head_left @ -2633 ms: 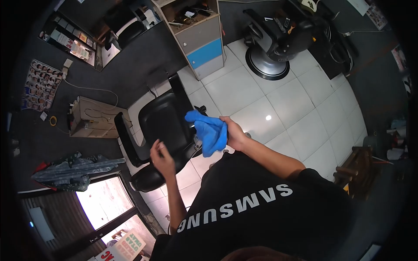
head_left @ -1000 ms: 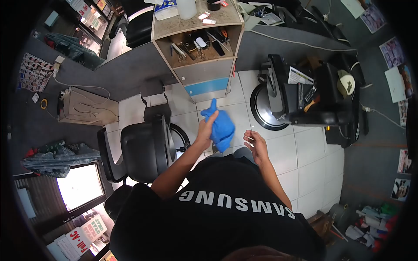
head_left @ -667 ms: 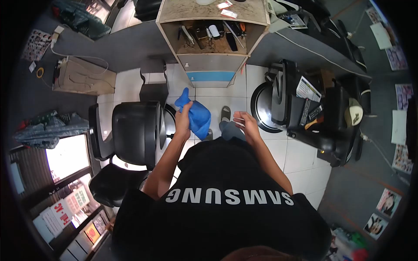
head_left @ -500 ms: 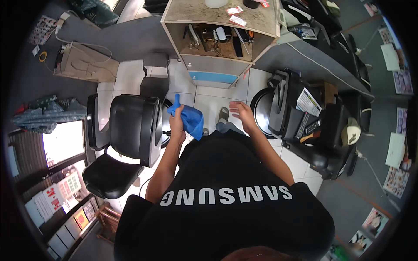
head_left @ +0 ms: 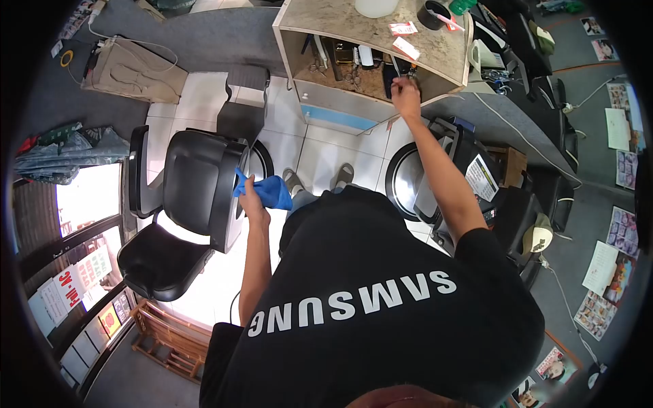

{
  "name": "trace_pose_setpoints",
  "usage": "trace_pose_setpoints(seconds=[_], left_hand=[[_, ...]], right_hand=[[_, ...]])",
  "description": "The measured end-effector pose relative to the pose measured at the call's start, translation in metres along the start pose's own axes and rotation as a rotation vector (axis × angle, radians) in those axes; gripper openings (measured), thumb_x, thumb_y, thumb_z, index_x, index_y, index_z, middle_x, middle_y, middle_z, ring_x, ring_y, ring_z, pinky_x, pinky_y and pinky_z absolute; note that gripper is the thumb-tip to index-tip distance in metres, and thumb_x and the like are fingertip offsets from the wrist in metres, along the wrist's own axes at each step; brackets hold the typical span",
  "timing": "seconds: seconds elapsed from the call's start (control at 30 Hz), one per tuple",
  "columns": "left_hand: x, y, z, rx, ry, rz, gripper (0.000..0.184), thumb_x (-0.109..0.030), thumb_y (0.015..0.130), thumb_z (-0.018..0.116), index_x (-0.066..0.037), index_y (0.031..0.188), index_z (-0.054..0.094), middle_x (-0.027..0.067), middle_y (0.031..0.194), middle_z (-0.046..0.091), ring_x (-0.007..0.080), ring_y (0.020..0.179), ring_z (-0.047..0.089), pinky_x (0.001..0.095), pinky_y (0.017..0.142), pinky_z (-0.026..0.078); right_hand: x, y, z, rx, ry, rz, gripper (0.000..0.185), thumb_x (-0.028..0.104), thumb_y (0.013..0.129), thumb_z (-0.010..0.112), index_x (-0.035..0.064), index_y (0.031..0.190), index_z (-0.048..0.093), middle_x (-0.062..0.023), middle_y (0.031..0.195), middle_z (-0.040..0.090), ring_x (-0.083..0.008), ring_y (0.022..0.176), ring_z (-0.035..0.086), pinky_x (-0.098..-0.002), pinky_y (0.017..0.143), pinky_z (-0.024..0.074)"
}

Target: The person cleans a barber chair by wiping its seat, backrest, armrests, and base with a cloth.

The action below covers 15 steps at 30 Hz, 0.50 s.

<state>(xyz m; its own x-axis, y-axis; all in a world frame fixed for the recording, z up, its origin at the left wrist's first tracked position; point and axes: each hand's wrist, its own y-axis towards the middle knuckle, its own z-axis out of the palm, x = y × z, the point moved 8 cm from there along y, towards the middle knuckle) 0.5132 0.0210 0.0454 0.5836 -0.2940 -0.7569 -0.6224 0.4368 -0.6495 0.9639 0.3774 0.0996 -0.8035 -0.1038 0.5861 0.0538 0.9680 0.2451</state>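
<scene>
My left hand point(head_left: 252, 198) is closed around a bunched blue cloth point(head_left: 275, 192), beside the black barber chair point(head_left: 197, 173) on the left. The cloth hangs out to the right of the fingers. My right hand point(head_left: 406, 97) reaches into the right end of the open shelf point(head_left: 323, 76) of a wooden cabinet. Its fingers are curled down by a dark flat item point(head_left: 390, 76); what they grip, if anything, I cannot make out. Scissors point(head_left: 352, 78) and other small tools lie further left on that shelf.
On the cabinet top point(head_left: 326, 15) stand a white container point(head_left: 376, 7) and a black cup point(head_left: 433, 15), with paper packets point(head_left: 407, 47) near them. Another barber chair point(head_left: 513, 217) is on the right, with a cap point(head_left: 538, 234). A wooden rack point(head_left: 166, 336) stands lower left.
My right hand has gone from in front of my body up and forward into the cabinet shelf. My left hand has shifted left and slightly down with the blue cloth. The view has moved nearer the cabinet.
</scene>
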Motion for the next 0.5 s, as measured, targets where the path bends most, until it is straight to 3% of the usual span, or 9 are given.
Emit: trace_pose_setpoints(seconds=[0.1, 0.13, 0.23, 0.27, 0.4, 0.5], left_hand=[[-0.018, 0.007, 0.003, -0.007, 0.064, 0.038, 0.036, -0.032, 0.087, 0.076, -0.004, 0.106, 0.062, 0.0053, 0.096, 0.061, 0.0177, 0.088, 0.062, 0.0354, 0.084, 0.051], [-0.024, 0.010, 0.003, 0.014, 0.057, 0.052, 0.044, -0.034, 0.087, 0.077, -0.001, 0.113, 0.064, 0.0079, 0.102, 0.064, 0.0197, 0.093, 0.063, 0.0362, 0.089, 0.051], [-0.044, 0.010, 0.004, 0.026, 0.060, 0.067, 0.052, -0.035, 0.087, 0.076, 0.003, 0.121, 0.064, 0.0111, 0.110, 0.067, 0.0226, 0.099, 0.064, 0.0370, 0.094, 0.050], [-0.048, 0.015, 0.004, 0.055, 0.048, 0.111, 0.054, -0.035, 0.088, 0.076, 0.004, 0.124, 0.063, 0.0132, 0.114, 0.068, 0.0246, 0.101, 0.065, 0.0378, 0.095, 0.051], [-0.051, 0.030, -0.005, 0.053, 0.155, 0.100, 0.050, -0.033, 0.089, 0.075, 0.004, 0.122, 0.064, 0.0121, 0.111, 0.068, 0.0233, 0.098, 0.065, 0.0373, 0.092, 0.052], [-0.052, 0.043, -0.010, 0.057, 0.324, 0.120, 0.050, -0.033, 0.088, 0.076, 0.003, 0.120, 0.065, 0.0108, 0.108, 0.068, 0.0219, 0.096, 0.065, 0.0358, 0.091, 0.051]], right_hand=[[-0.006, 0.023, 0.006, -0.028, -0.146, 0.058, 0.023, 0.017, 0.092, 0.066, 0.0103, 0.114, 0.068, -0.0215, 0.124, 0.065, -0.0464, 0.102, 0.068, -0.0537, 0.090, 0.0565], [-0.012, 0.031, 0.013, 0.090, -0.239, 0.100, 0.033, 0.014, 0.091, 0.065, 0.0090, 0.123, 0.061, -0.0244, 0.132, 0.059, -0.0478, 0.109, 0.067, -0.0545, 0.093, 0.0564], [-0.017, 0.046, 0.025, 0.144, -0.403, 0.165, 0.035, 0.016, 0.088, 0.069, 0.0076, 0.121, 0.059, -0.0254, 0.117, 0.066, -0.0485, 0.110, 0.066, -0.0552, 0.095, 0.0551], [-0.025, 0.049, 0.032, 0.263, -0.457, 0.228, 0.041, 0.012, 0.089, 0.065, 0.0045, 0.128, 0.056, -0.0281, 0.126, 0.064, -0.0436, 0.114, 0.068, -0.0505, 0.096, 0.0572], [-0.022, 0.053, 0.033, 0.376, -0.545, 0.224, 0.046, 0.015, 0.090, 0.066, 0.0028, 0.133, 0.055, -0.0248, 0.119, 0.070, -0.0423, 0.114, 0.068, -0.0486, 0.097, 0.0572], [-0.024, 0.053, 0.036, 0.371, -0.538, 0.185, 0.036, 0.013, 0.093, 0.061, 0.0067, 0.128, 0.057, -0.0279, 0.122, 0.068, -0.0463, 0.116, 0.066, -0.0520, 0.099, 0.0551]])
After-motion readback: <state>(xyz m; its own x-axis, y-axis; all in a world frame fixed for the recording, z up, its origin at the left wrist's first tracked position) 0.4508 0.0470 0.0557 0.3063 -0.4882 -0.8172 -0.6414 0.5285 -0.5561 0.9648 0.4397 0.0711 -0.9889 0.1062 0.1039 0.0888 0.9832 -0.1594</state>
